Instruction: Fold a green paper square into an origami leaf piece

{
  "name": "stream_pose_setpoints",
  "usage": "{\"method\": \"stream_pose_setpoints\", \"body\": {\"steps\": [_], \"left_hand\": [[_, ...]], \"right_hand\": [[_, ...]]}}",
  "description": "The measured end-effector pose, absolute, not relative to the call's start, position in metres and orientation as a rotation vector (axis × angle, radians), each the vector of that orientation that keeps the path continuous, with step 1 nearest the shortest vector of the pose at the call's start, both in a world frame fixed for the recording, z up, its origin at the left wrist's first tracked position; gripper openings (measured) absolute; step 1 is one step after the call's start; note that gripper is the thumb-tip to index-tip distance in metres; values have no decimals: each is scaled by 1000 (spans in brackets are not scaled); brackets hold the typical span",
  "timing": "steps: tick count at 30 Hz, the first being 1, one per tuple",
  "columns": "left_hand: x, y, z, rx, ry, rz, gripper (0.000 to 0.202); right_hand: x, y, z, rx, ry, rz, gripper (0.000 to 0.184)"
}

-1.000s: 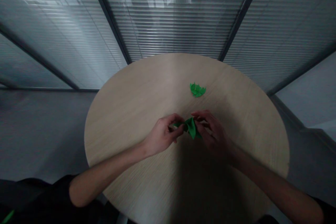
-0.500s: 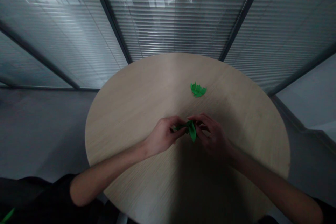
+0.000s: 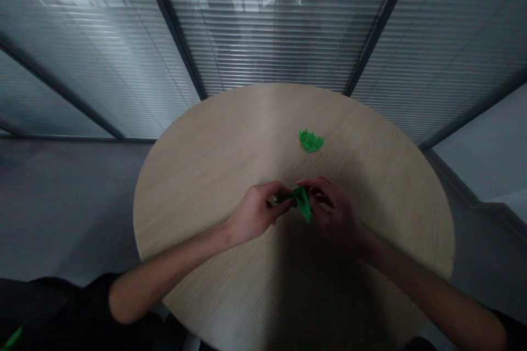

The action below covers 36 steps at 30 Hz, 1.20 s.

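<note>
Round wooden table, left hand and right hand pinching green paper

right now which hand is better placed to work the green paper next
Probably the right hand: it curls around the pointed flap of the folded green paper, while the left hand pinches the narrower end and seems to be steadying it.
</note>
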<state>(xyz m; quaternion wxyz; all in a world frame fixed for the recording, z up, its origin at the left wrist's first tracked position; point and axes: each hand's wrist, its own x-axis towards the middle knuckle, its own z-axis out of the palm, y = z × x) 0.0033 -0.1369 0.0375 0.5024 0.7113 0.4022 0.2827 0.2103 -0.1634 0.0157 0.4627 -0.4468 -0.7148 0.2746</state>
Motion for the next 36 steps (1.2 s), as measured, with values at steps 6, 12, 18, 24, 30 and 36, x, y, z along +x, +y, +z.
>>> {"method": "stream_pose_setpoints", "body": {"steps": [6,12,18,24,30,36], "left_hand": [[4,-137,39,1702,1015,670,21],[4,-137,38,1689,1006,668,23],[3,-135,36,1643,1008,670,26],[2,-133,37,1649,1036,710,27],[3,-134,37,1602,980,689,26],[2,-134,38,1622,920,689,27]], "right_hand": [[210,-163,15,-1112,-1737,687,24],[211,-163,16,-1112,-1747,690,26],[211,-163,13,-1157,-1721,669,24],[211,-162,15,-1167,-1698,659,23],[212,-162,15,-1162,-1677,664,25],[213,-162,14,-1183,-1668,663,25]]}}
